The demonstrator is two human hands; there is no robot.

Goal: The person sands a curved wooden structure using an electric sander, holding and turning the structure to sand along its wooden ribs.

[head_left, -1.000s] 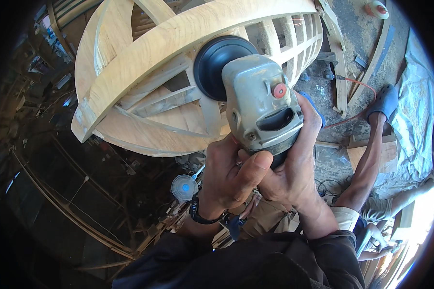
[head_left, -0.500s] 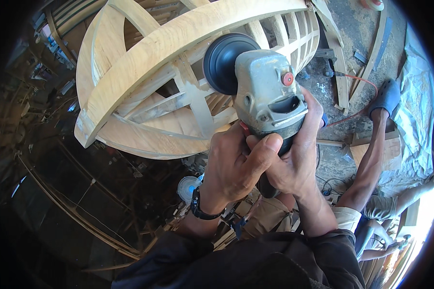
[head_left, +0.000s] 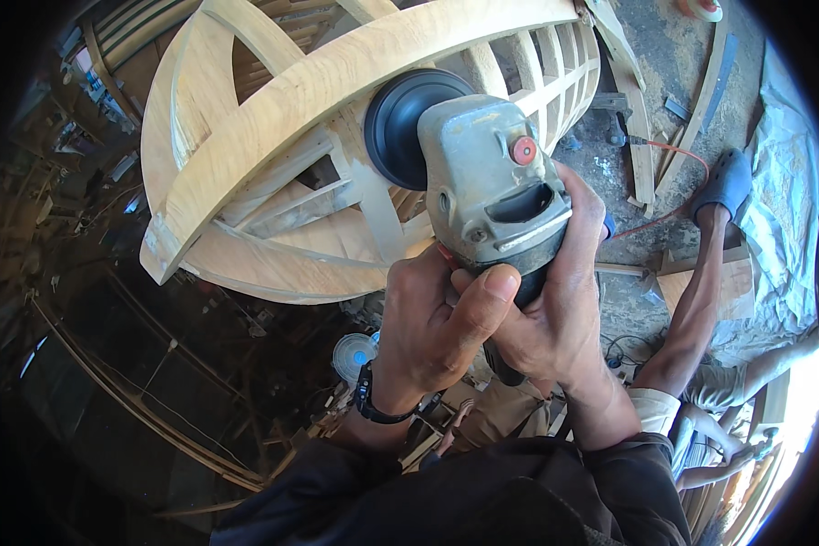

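Note:
An angle grinder (head_left: 491, 164) with a grey metal head and a red button is gripped in both my hands. My left hand (head_left: 432, 318) closes round its left side, thumb laid across the top of the body. My right hand (head_left: 560, 291) wraps the other side, just behind the grey head. The round black disc (head_left: 414, 123) on the grinder lies over the ribs of a curved wooden frame (head_left: 328, 73), shaped like a boat hull. Whether the disc touches the wood I cannot tell. Most of the grinder's handle is hidden by my hands.
Loose wooden strips (head_left: 701, 118) and a red cord (head_left: 678, 148) lie on the floor at the right. A person's leg in a blue clog (head_left: 726, 187) reaches beside a wooden block (head_left: 714, 287). Crumpled plastic sheeting (head_left: 783, 209) spreads along the far right. A small fan (head_left: 350, 357) stands below the frame.
The grinder and both my hands have shifted slightly left along the wooden frame. The disc now sits farther left and a little lower in view. My grip looks the same.

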